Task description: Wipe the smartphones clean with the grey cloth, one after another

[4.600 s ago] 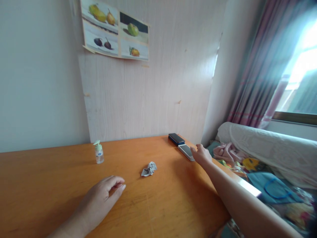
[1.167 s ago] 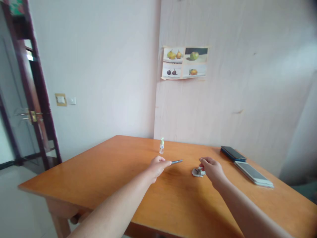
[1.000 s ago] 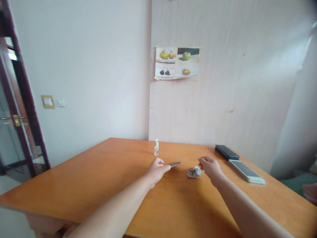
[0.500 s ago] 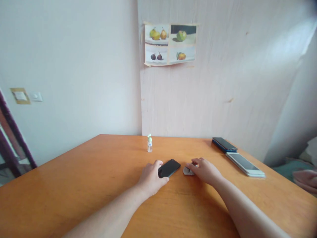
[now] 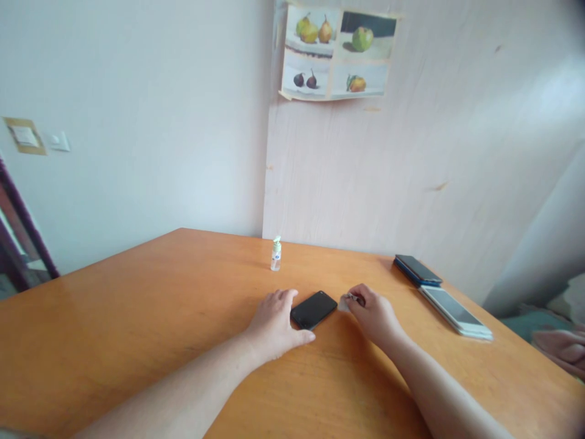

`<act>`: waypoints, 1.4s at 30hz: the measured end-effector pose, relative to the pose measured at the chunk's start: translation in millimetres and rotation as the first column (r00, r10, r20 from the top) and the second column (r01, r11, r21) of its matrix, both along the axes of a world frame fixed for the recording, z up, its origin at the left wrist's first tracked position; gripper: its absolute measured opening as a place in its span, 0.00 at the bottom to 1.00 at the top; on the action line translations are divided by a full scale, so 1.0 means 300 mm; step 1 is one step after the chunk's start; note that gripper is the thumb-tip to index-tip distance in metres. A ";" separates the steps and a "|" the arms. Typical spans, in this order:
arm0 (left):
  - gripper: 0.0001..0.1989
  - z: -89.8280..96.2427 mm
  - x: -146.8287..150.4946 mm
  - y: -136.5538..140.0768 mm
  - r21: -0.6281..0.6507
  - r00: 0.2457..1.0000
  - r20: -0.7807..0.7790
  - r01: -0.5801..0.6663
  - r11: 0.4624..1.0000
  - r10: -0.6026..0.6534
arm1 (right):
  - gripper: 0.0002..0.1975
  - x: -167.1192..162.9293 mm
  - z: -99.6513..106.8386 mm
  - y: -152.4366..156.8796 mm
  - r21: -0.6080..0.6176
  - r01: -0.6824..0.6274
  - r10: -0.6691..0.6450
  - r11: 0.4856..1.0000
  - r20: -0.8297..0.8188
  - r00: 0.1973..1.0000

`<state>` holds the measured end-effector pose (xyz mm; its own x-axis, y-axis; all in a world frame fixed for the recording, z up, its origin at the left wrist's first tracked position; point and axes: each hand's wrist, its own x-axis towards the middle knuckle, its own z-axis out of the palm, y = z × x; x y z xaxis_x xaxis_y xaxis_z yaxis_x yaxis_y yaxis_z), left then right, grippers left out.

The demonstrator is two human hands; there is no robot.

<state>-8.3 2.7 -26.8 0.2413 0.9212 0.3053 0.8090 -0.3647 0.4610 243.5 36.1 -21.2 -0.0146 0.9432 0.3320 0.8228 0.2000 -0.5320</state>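
A black smartphone lies flat on the wooden table, dark face up. Around its left end my left hand is spread, thumb and fingers apart; whether it touches the edge I cannot tell. Just right of the phone, my right hand pinches a small whitish cloth, most of it tucked under the fingers. Behind the phone stands a small clear pump bottle with a pale green top.
Toward the right edge of the table lie a dark phone on something blue and a white tablet-like device atop another flat white item. Fruit pictures hang on the wall behind.
My right hand has closed on the cloth and gathered it up from the table. My left hand has opened wider around the phone. The camera view has tilted and shifted.
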 end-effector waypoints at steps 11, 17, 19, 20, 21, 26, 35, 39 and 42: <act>0.32 0.015 0.014 -0.006 0.007 0.999 0.029 0.035 0.999 -0.035 | 0.08 -0.046 -0.026 -0.006 0.081 -0.096 0.083 0.992 0.151 0.985; 0.33 0.012 0.017 -0.002 -0.004 0.998 0.041 0.042 0.999 -0.042 | 0.11 -0.118 0.038 -0.113 0.049 -0.301 0.273 0.952 0.302 0.913; 0.32 0.009 0.016 0.000 -0.001 0.998 0.044 0.043 0.999 -0.043 | 0.14 -0.166 0.072 -0.173 0.003 -0.450 0.429 0.893 0.298 0.853; 0.31 0.008 0.016 0.000 0.001 0.998 0.045 0.042 0.999 -0.042 | 0.15 -0.185 0.085 -0.198 -0.026 -0.520 0.504 0.854 0.297 0.811; 0.30 0.008 0.016 0.000 0.002 0.998 0.046 0.041 0.999 -0.041 | 0.17 -0.196 0.094 -0.214 -0.055 -0.558 0.546 0.828 0.302 0.781; 0.33 0.011 0.018 -0.004 -0.016 0.998 0.052 0.040 0.999 -0.039 | 0.23 -0.134 0.063 -0.162 -0.147 -0.328 0.359 0.933 0.429 0.829; 0.33 0.006 0.015 0.003 -0.009 0.997 0.030 0.068 0.998 -0.067 | 0.25 -0.172 0.068 -0.196 -0.274 -0.462 0.532 0.844 0.304 0.791; 0.30 0.009 0.019 -0.001 0.000 0.998 0.021 0.052 0.999 -0.052 | 0.26 -0.163 0.053 -0.161 -0.268 -0.366 0.443 0.891 0.342 0.829; 0.35 0.013 0.026 -0.006 -0.007 0.999 0.025 0.030 1.000 -0.029 | 0.27 -0.114 0.022 -0.106 -0.220 -0.151 0.233 0.964 0.417 0.878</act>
